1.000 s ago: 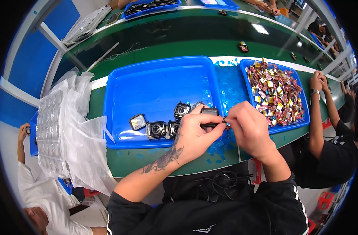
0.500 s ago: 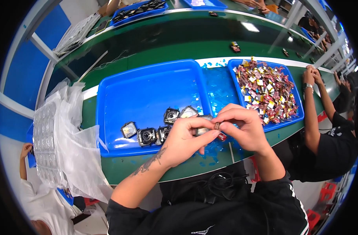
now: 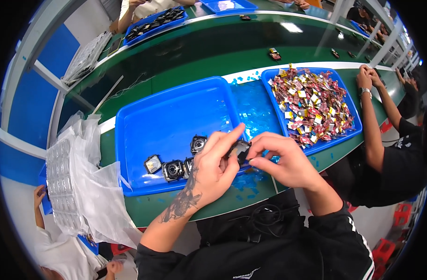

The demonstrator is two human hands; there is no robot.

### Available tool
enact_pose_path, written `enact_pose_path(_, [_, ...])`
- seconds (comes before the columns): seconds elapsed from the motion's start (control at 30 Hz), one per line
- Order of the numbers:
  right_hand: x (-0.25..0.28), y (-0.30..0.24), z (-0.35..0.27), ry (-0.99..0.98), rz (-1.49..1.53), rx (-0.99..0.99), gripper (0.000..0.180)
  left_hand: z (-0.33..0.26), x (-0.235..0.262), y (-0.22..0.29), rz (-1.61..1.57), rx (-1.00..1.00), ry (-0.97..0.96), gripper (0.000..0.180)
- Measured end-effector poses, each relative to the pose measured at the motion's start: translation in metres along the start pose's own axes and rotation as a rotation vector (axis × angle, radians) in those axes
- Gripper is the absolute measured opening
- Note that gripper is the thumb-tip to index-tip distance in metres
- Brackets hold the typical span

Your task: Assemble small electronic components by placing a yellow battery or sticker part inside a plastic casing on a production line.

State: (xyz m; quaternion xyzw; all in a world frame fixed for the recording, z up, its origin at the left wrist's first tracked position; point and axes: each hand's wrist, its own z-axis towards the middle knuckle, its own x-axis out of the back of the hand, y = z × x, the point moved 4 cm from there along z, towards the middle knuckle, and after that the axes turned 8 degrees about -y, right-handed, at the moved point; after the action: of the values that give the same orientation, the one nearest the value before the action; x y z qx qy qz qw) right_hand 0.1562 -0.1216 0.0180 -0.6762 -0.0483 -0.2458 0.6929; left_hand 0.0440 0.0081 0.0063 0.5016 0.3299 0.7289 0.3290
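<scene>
Over the front right corner of the large blue tray [image 3: 174, 99], my left hand [image 3: 212, 163] grips a small black housing [image 3: 243, 148] with a pale inside, its forefinger stretched out past it. My right hand [image 3: 282, 158] is closed, thumb and forefinger pinched at the housing's right edge. Whether a small part sits between those fingertips is hidden. Left of my left hand in the tray lie a black camera-like unit with a round lens [image 3: 173, 170], another such unit [image 3: 198, 144] and an open housing with a pale inside [image 3: 153, 164]. More units are partly covered by my hand.
A second blue tray [image 3: 275, 109] heaped with small red, white and yellow parts stands on the right. Blue film scraps [image 3: 255, 105] lie between the trays. Clear plastic blister trays [image 3: 62, 186] stand at left. Beyond runs a green belt [image 3: 185, 70]; co-workers sit around.
Before, both hands pinched a small brownish part together. Now my left hand holds up a black housing with my right fingertips at its edge. The view has shifted slightly.
</scene>
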Motion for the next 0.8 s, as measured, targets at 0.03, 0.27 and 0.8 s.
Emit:
enact_pose_path(0.03, [-0.002, 0.006, 0.000, -0.010, 0.047, -0.042, 0.009, -0.002, -0.002, -0.002, -0.207, 0.079, 0.017, 0.054])
enact_pose_path(0.27, [-0.018, 0.016, -0.001, 0.117, 0.906, -0.042, 0.009, 0.002, -0.002, -0.001, -0.554, -0.082, 0.065, 0.058])
enact_pose_path(0.8, [0.001, -0.007, -0.011, 0.367, 0.029, 0.061, 0.013, 0.001, -0.015, -0.016, -1.080, 0.198, 0.116, 0.039])
